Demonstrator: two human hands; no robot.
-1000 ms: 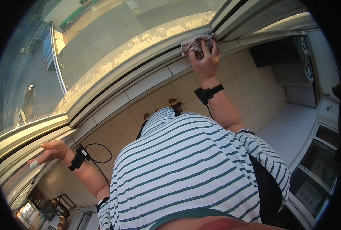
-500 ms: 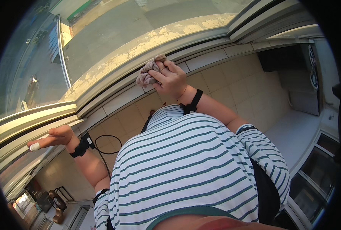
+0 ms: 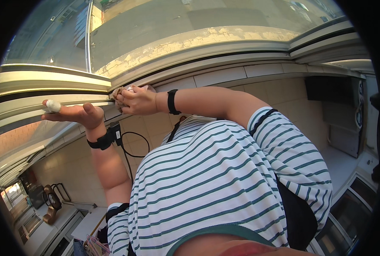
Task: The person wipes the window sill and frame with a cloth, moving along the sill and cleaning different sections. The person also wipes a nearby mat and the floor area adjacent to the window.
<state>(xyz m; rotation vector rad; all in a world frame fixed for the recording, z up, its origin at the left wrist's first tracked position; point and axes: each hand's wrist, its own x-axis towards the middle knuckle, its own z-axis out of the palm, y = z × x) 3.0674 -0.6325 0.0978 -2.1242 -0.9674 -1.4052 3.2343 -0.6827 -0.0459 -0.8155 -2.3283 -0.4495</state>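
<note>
A large window point(image 3: 190, 30) fills the view from 10 o'clock round past 1 o'clock, with grey paving and a strip of flaking pale surface visible through the glass. Its pale frame point(image 3: 224, 61) runs beneath, bending at a corner near 10 o'clock. Below that, a tiled floor point(image 3: 266, 94) shows toward 2 o'clock. The person's white shirt point(image 3: 224, 183) with dark green stripes takes up the centre down to 6 o'clock. A black boxy object point(image 3: 330, 89) stands well apart from the hands, between 2 and 3 o'clock.

The right forearm reaches across toward 9 o'clock, ending in the right hand point(image 3: 139, 101) at 10 o'clock. Its fingers are curled closely over a bunched, pinkish-brown cloth point(image 3: 118, 94), which sits at the frame's corner, partly hidden under the hand. The left hand point(image 3: 82, 114), at 9 o'clock, is just beside the cloth; its palm is turned up, fingers extended toward 9 o'clock and thumb apart, with nothing in its grasp. Whether it touches the frame behind it, I cannot tell.

A thin black cable point(image 3: 149, 147) loops near 8 o'clock by the left wrist. Black bands circle both wrists. Smallest is a white wrapping point(image 3: 53, 106) on one left finger.
</note>
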